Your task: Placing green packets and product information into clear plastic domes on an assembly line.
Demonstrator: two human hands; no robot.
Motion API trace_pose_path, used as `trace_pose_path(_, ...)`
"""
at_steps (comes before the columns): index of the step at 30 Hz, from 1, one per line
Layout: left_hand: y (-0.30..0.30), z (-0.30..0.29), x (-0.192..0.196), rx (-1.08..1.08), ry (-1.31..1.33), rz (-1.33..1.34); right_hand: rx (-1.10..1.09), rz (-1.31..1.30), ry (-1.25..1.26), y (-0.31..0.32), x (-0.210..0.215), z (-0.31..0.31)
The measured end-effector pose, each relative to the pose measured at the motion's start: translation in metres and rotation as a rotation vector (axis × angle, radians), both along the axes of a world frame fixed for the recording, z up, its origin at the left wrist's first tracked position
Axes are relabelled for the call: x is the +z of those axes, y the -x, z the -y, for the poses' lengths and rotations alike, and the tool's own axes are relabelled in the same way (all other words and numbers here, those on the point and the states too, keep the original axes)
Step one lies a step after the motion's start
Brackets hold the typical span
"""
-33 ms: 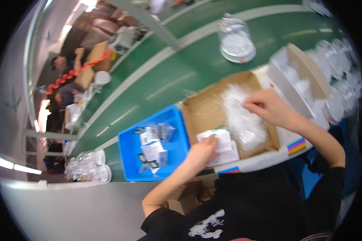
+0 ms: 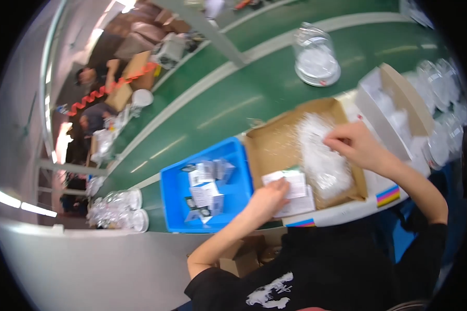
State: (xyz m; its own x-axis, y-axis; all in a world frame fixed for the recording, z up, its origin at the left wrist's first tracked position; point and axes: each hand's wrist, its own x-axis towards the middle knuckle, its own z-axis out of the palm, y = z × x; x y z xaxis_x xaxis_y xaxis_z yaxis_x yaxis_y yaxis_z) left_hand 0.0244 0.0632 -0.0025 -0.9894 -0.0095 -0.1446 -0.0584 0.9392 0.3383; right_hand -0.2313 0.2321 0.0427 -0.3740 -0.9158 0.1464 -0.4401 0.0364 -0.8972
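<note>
My left hand (image 2: 270,198) has its fingers curled at the edge of a white printed card (image 2: 297,182), which overlaps another white paper (image 2: 299,205) in a shallow brown cardboard box (image 2: 269,145). My right hand (image 2: 355,145) hovers over a pile of clear plastic bags (image 2: 324,166) in the same box. Its thumb and forefinger are pinched together. Whatever may be between them is too small to make out.
Left of the box, a blue bin (image 2: 171,192) contains several small white printed boxes (image 2: 205,194). A white carton (image 2: 376,111) with plastic-wrapped items stands right. Bagged round white items (image 2: 316,65) rest on the green table (image 2: 218,111). A person (image 2: 93,111) works far left.
The whole view has shifted slightly, so everything sits a little further right. Both hands keep nearly the same pose over the box.
</note>
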Motion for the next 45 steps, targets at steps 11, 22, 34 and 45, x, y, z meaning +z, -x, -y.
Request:
trace_pose_path(11,-0.003,0.007,0.039,0.067,0.051,-0.381,0.061,0.356,0.027,-0.014,0.014,-0.003)
trace_pose_path(22,0.026,0.010,0.085,0.472,-0.939,-0.352,0.031,0.701,0.079,-0.023,0.026,0.003)
trace_pose_path(34,0.043,0.009,0.079,0.228,-0.315,-0.513,0.131,0.893,0.083,-0.026,0.030,0.003)
trace_pose_path(45,0.048,0.000,0.079,0.298,-0.750,-0.281,0.164,1.030,0.102,-0.023,0.018,0.005)
